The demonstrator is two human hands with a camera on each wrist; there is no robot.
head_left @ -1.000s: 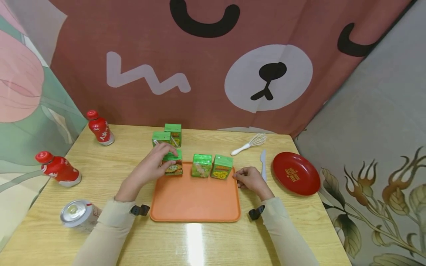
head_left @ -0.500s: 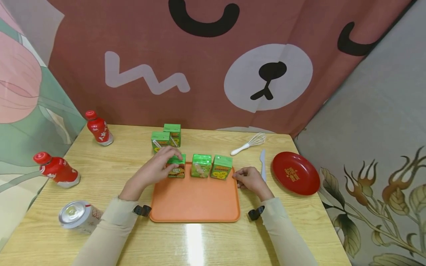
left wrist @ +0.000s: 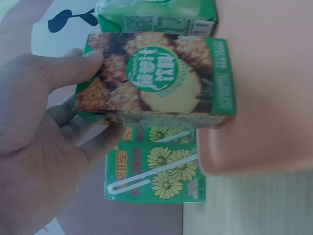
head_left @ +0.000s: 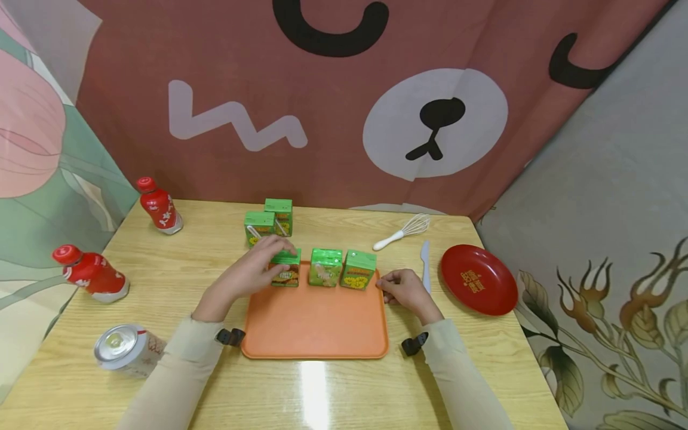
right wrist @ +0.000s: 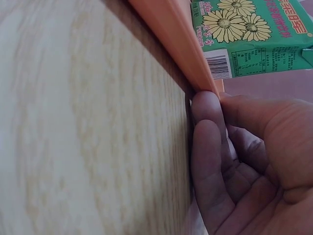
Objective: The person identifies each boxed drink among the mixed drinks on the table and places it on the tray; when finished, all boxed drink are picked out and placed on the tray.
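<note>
The left hand (head_left: 243,276) grips a green and brown drink box (head_left: 287,276) at the back left corner of the orange tray (head_left: 317,325). In the left wrist view, the thumb and fingers of the left hand (left wrist: 63,107) hold that box (left wrist: 156,78), which has pineapples printed on it. To its right, two upright green boxes stand along the tray's back edge, one pale-fronted (head_left: 325,269) and one with yellow flowers (head_left: 358,272). The right hand (head_left: 409,294) pinches the tray's right rim near the back; in the right wrist view its fingers (right wrist: 206,105) touch the rim (right wrist: 188,44).
Two more green boxes (head_left: 279,215) stand behind the left hand. Two red bottles (head_left: 161,210) and a can (head_left: 129,351) are at the left. A white whisk (head_left: 400,233), a pale knife (head_left: 425,266) and a red plate (head_left: 478,279) lie at the right.
The left hand has moved slightly right and toward the front with its box, which is now closer to the middle box. The right hand has stayed at the tray's rim.
</note>
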